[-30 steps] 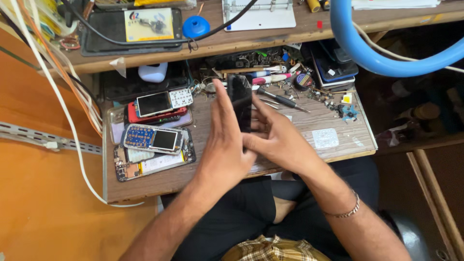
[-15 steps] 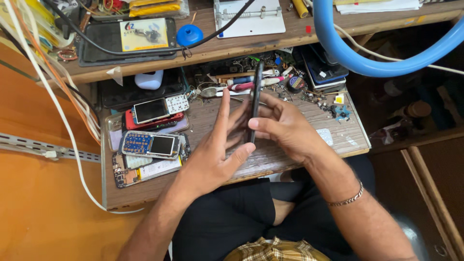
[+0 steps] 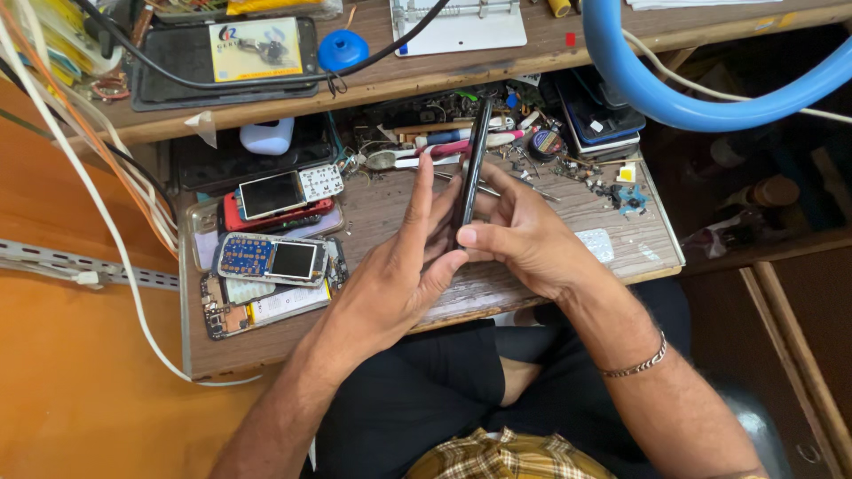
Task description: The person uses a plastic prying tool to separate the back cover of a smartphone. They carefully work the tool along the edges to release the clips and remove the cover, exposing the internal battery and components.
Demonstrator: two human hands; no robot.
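Head view looks down on a cluttered wooden table (image 3: 568,222) pulled over the person's lap; both hands meet above its middle around a slim black smartphone (image 3: 470,168), held on edge so only its thin side shows; the left hand (image 3: 399,275) lies flat against the phone's left face with fingers (image 3: 417,200) stretched upward and the thumb at the lower edge, while the right hand (image 3: 524,235) wraps it from the other side, thumb pressed near the bottom, so each hand is gripping the phone; a metal bracelet (image 3: 635,365) circles the right wrist; to the left lie a stack of dismantled keypad phones (image 3: 275,239) and bare circuit boards; behind the phone sit screwdrivers and tweezers (image 3: 461,146); a blue hose (image 3: 674,98) arcs over the upper right.
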